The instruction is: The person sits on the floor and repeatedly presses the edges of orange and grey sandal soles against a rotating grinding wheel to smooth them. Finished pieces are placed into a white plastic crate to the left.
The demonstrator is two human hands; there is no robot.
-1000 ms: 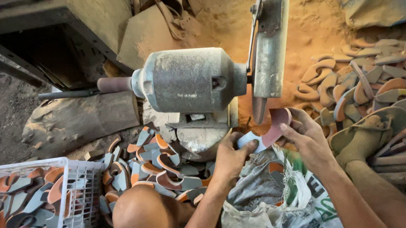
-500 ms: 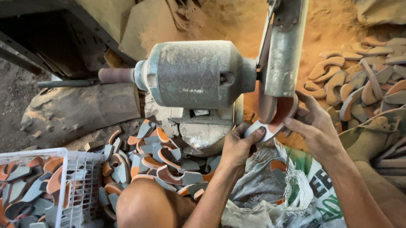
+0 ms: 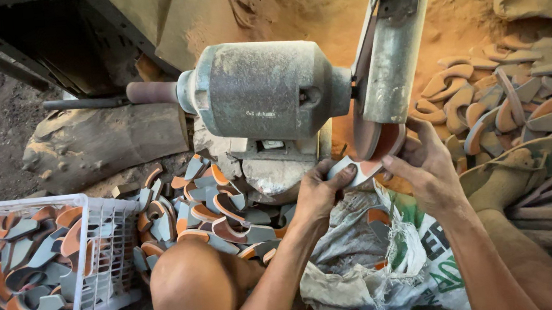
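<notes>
Since the half-second-earlier frame, both hands have edged slightly closer under the wheel guard, and the sole piece now sits tighter against the wheel; the view has shifted very little.

Left hand: fingers curled, thumb on top, grasping the near end of a small curved sole piece, grey-white with an orange rim. Right hand: fingers wrapped up behind the far end of the same piece, thumb pressing its front edge. Both hands are closed on it.

Sole piece position: at 6 o'clock of the grinding wheel, touching or just beside its lower rim; actual contact cannot be told. The wheel shows orange below a tall grey metal guard.

Grinder motor: grey, dusty cylinder, lying level, at 9 o'clock of the guard. A reddish spindle end sticks out of its far side at 9 o'clock.

Other things:
- Loose pile of orange-and-grey sole pieces on the ground at 7 o'clock of the motor, just beyond the bare knee.
- White plastic crate at 9 o'clock of the knee, holding more such pieces.
- Woven sack, mouth open, at 6 o'clock of the hands, a few pieces inside.
- Heap of dust-coated soles at 3 o'clock of the wheel.
- Orange dust covers the ground behind the machine.
</notes>
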